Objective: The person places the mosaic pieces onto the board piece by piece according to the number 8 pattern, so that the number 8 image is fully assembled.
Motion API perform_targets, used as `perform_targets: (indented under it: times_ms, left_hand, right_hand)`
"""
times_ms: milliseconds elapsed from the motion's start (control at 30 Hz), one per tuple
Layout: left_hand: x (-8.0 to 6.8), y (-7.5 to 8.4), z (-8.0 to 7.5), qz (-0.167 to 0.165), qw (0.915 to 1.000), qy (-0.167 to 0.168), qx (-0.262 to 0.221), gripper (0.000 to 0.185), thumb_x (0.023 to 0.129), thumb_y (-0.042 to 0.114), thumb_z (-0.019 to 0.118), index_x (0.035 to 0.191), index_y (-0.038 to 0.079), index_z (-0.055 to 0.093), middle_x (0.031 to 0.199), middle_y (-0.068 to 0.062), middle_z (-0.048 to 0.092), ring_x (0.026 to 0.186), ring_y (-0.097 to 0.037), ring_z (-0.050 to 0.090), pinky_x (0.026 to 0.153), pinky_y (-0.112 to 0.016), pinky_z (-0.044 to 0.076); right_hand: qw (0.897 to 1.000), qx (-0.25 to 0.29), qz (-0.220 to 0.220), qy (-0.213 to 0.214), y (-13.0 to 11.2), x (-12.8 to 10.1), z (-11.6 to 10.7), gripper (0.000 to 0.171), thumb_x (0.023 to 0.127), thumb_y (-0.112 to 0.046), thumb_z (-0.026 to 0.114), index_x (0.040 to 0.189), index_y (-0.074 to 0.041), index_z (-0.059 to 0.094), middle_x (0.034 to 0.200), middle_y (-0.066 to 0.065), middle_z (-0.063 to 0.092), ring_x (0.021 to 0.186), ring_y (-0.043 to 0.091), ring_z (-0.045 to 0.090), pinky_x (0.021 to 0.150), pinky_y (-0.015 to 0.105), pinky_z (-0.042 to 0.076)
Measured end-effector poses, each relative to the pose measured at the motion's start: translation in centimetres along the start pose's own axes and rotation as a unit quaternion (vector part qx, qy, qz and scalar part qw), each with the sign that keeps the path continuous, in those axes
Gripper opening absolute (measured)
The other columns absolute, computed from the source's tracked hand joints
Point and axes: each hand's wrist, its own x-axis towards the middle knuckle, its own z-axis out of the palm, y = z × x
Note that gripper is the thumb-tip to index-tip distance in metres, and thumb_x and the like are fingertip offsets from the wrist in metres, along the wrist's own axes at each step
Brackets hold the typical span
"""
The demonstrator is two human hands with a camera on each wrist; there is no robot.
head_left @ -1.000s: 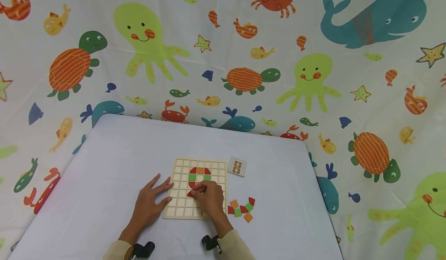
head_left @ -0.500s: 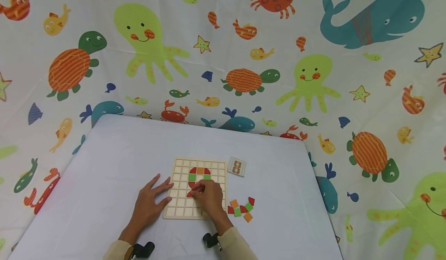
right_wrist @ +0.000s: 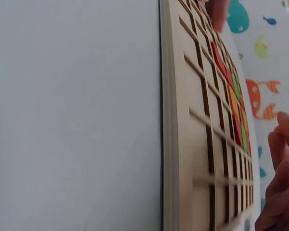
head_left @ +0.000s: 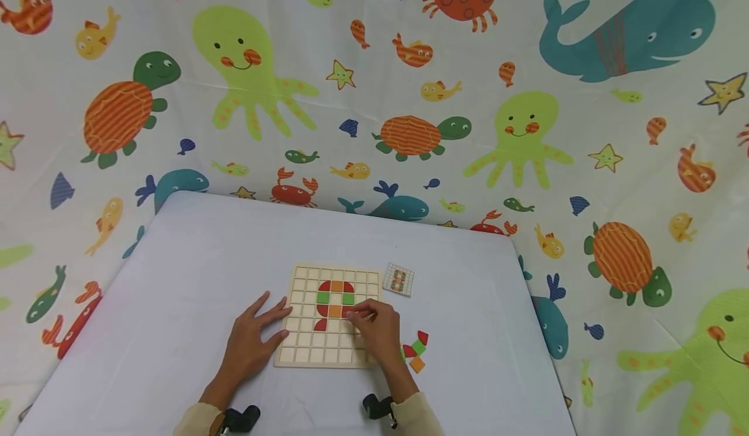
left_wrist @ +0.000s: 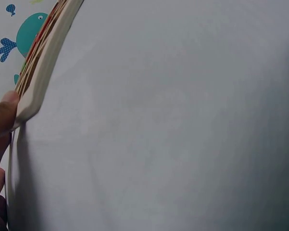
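Observation:
A wooden grid board (head_left: pixel 301 342) lies on the white table. Set in its cells are red rounded tiles, orange squares and green squares in a ring, with one more red tile (head_left: pixel 320 325) below at the left. My left hand (head_left: pixel 250 342) rests at the board's left edge, fingers spread; its thumb (left_wrist: pixel 4 115) touches the rim in the left wrist view. Over the board's right half is my right hand (head_left: pixel 379 332), fingertips bent together near the ring's lower right red tile. No tile shows between those fingers (right_wrist: pixel 283 144) in the right wrist view.
Right of the board lie loose tiles, including an orange square (head_left: pixel 417 364) and a red piece (head_left: pixel 423 338); my right hand hides some. A small pattern card (head_left: pixel 398 279) lies by the board's upper right corner. Behind the table hangs a cloth printed with sea animals.
My right hand has moved right, away from the lower left red tile, which now lies uncovered in its cell. The ring's lower tiles have come into view. My left hand has stayed put.

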Motion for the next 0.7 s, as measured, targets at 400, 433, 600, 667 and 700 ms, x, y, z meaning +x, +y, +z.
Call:
perform_targets:
  times_ms: [400, 433, 600, 667, 700]
  left_hand:
    - [0.1, -0.3, 0.1, 0.003, 1.0, 0.003, 0.003, 0.051, 0.085, 0.01, 0.087, 0.134, 0.015, 0.075, 0.153, -0.011, 0.063, 0.152, -0.049, 0.041, 0.114, -0.078, 0.033]
    - [0.1, -0.3, 0.1, 0.003, 1.0, 0.003, 0.004, 0.051, 0.085, 0.01, 0.087, 0.134, 0.015, 0.075, 0.153, -0.011, 0.063, 0.152, -0.049, 0.041, 0.114, -0.079, 0.034]
    - [0.1, -0.3, 0.2, 0.001, 1.0, -0.001, 0.005, 0.051, 0.085, 0.01, 0.087, 0.134, 0.016, 0.075, 0.154, -0.011, 0.062, 0.152, -0.049, 0.04, 0.114, -0.079, 0.033]
    - [0.0, -0.3, 0.2, 0.0, 1.0, -0.003, 0.005, 0.051, 0.085, 0.011, 0.087, 0.134, 0.015, 0.075, 0.154, -0.011, 0.062, 0.152, -0.049, 0.04, 0.114, -0.079, 0.033]
    - [0.0, -0.3, 0.2, 0.0, 1.0, -0.003, 0.004, 0.051, 0.085, 0.011, 0.087, 0.134, 0.015, 0.075, 0.154, -0.011, 0.062, 0.152, -0.049, 0.04, 0.114, -0.079, 0.033]
  right_hand:
    - [0.995, -0.025, 0.07, 0.064, 3.4, -0.8, -6.1, 0.004, 0.092, -0.022, 0.084, 0.095, -0.022, 0.082, 0.082, -0.003, 0.072, 0.064, 0.015, 0.056, 0.049, 0.024, 0.046]
    - [0.995, -0.028, 0.074, 0.066, 3.7, -0.9, -6.5, 0.004, 0.092, -0.022, 0.084, 0.095, -0.023, 0.082, 0.082, -0.003, 0.072, 0.064, 0.016, 0.056, 0.049, 0.024, 0.046]
    - [0.994, -0.045, 0.088, 0.049, 4.9, -1.5, -8.2, 0.007, 0.092, -0.019, 0.083, 0.099, -0.022, 0.083, 0.085, -0.003, 0.073, 0.073, 0.017, 0.058, 0.058, 0.024, 0.049]
    - [0.994, -0.058, 0.087, 0.029, 5.3, -1.7, -8.7, 0.01, 0.091, -0.017, 0.084, 0.1, -0.021, 0.083, 0.087, -0.003, 0.072, 0.077, 0.016, 0.057, 0.061, 0.023, 0.049]
    - [0.994, -0.06, 0.086, 0.017, 5.4, -1.8, -8.9, 0.012, 0.09, -0.016, 0.085, 0.101, -0.021, 0.083, 0.088, -0.002, 0.071, 0.078, 0.017, 0.056, 0.062, 0.023, 0.048]
